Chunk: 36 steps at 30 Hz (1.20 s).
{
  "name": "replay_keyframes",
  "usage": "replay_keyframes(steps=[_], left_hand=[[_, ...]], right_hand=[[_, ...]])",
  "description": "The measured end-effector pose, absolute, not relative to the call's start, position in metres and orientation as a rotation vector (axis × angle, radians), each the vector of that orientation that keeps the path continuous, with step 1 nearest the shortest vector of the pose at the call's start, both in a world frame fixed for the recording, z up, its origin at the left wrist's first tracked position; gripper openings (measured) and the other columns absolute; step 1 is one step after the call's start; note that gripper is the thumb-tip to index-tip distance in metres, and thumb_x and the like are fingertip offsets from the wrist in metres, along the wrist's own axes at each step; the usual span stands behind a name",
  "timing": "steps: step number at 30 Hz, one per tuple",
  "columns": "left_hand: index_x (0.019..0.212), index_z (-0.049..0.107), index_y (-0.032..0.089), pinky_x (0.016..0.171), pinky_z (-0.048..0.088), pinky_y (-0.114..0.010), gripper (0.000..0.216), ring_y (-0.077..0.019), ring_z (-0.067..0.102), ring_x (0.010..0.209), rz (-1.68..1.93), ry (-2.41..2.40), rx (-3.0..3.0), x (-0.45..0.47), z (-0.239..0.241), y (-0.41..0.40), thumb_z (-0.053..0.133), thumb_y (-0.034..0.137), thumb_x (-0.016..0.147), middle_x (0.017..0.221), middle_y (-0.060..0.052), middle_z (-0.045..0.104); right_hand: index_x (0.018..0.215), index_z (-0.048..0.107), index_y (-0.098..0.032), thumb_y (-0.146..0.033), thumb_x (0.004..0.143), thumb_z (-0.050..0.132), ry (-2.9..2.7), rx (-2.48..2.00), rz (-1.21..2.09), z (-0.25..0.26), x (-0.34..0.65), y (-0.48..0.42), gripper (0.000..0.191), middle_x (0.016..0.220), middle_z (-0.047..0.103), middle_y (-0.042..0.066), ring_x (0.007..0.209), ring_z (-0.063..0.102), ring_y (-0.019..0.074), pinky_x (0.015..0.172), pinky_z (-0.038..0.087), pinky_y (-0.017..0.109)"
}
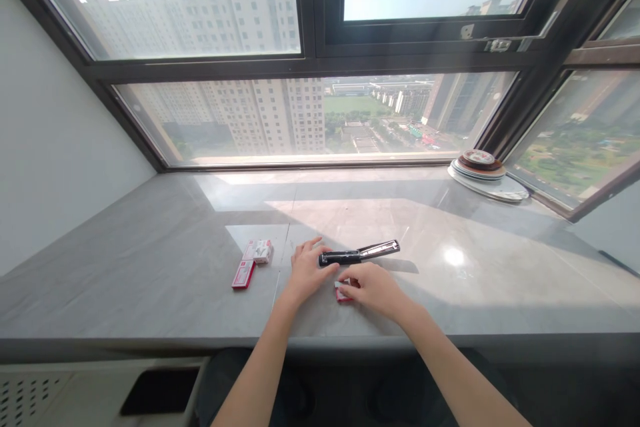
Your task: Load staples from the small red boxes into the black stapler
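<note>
The left hand (306, 273) is steadying the opened black metal stapler (359, 254); the right hand (373, 288) is pinching a small red staple box (342, 294); staples not yet loaded.

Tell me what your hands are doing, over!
Left hand on black stapler. Right hand pinching small red box. Two more red boxes lie left.

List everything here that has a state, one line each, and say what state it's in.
stapler: swung open, lying flat on the sill
left hand: resting flat, touching the stapler's end
right hand: fingers pinched on a small red box
small red box: mostly hidden under the hand
red staple boxes: lying left of the hands, open or shut unclear
stack of plates: stacked at the right corner
upper window: latch looks shut
</note>
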<state>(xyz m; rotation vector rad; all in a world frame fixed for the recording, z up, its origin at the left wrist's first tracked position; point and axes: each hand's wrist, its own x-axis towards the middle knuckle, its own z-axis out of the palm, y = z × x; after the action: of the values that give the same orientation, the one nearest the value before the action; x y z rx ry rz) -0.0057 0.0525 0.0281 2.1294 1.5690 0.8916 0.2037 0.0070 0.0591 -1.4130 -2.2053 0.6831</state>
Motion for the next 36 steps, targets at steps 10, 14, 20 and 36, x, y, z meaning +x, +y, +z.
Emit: replay_keyframes(steps=[10, 14, 20, 36], left_hand=[[0.109, 0.074, 0.037, 0.121, 0.029, -0.048, 0.028, -0.0295, 0.039, 0.146, 0.906, 1.491, 2.139, 0.0, 0.009, 0.034, 0.081, 0.048, 0.085, 0.143, 0.003, 0.061], [0.11, 0.075, 0.037, 0.121, 0.03, -0.047, 0.028, -0.0299, 0.04, 0.145, 0.906, 1.485, 2.149, -0.001, 0.012, 0.036, 0.081, 0.046, 0.084, 0.141, 0.002, 0.062], [0.108, 0.075, 0.034, 0.12, 0.03, -0.049, 0.027, -0.0313, 0.041, 0.144, 0.892, 1.497, 2.142, -0.001, 0.014, 0.035, 0.082, 0.043, 0.083, 0.141, 0.0, 0.062], [0.108, 0.075, 0.035, 0.12, 0.03, -0.051, 0.025, -0.0316, 0.04, 0.145, 0.873, 1.497, 2.111, 0.001, 0.017, 0.035, 0.081, 0.038, 0.084, 0.142, 0.001, 0.061]], right_hand=[[0.102, 0.08, -0.028, -0.035, 0.101, 0.062, -2.255, -1.319, 0.551, 0.065, 0.211, 0.037, 0.02, 0.082, 0.071, 0.001, 0.077, 0.063, 0.018, 0.071, 0.04, 0.027], [0.102, 0.081, -0.028, -0.035, 0.102, 0.059, -2.291, -1.321, 0.561, 0.064, 0.209, 0.039, 0.023, 0.084, 0.073, 0.002, 0.08, 0.065, 0.0188, 0.071, 0.04, 0.027], [0.103, 0.08, -0.027, -0.036, 0.098, 0.06, -2.187, -1.47, 0.508, 0.066, 0.213, 0.032, 0.021, 0.084, 0.075, 0.001, 0.078, 0.065, 0.0192, 0.068, 0.038, 0.028], [0.095, 0.074, -0.019, -0.064, 0.093, 0.057, -1.477, -1.735, 0.983, 0.034, 0.271, -0.008, 0.048, 0.061, 0.057, -0.001, 0.056, 0.048, 0.0162, 0.053, 0.034, 0.028]])
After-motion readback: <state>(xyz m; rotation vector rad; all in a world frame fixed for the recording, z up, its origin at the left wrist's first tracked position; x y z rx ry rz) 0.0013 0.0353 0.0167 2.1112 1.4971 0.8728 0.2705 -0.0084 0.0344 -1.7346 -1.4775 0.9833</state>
